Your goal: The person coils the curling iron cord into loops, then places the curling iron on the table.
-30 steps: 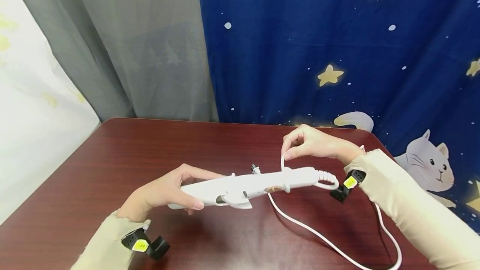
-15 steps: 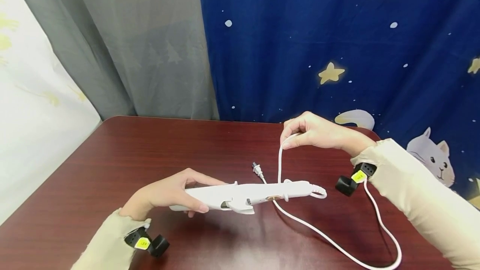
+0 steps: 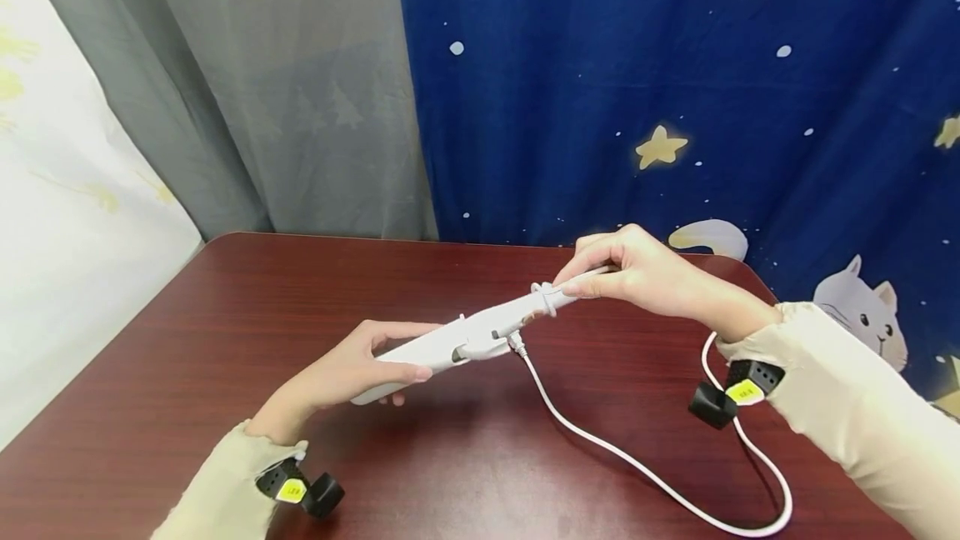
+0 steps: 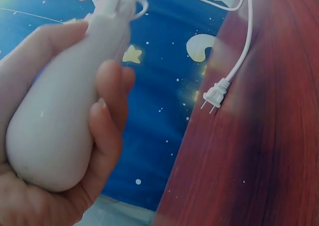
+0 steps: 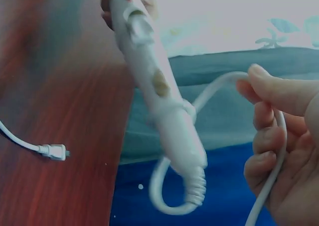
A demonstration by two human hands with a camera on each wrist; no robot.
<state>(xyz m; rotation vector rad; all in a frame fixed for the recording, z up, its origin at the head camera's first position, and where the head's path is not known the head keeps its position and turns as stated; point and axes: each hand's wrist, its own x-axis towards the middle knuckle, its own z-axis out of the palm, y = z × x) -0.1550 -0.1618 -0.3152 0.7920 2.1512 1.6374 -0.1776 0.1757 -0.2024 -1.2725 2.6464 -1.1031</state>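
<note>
1. Held clear of the counter, the white wand tilts across my view, its corded end higher and to the right.
2. My left fingers wrap the wide end; a firm, unhurried grip should stop the body from rolling.
3. My right fingers pinch the cord, which loops from the ribbed sleeve and appears to pass behind the wand near the ring.
4. Good handling, I judge, means light, even tension: snug against the body, with no hard kink at the sleeve.
5. Too strong a pull could twist the wand in my grasp; slack could let the turn slip off.
6. The plug rests on the counter, its length of cord sweeping toward me in a wide curve.
7. Beyond the glossy red-brown wood hang a grey curtain and a starry blue one, a cat printed low on the right.
</note>
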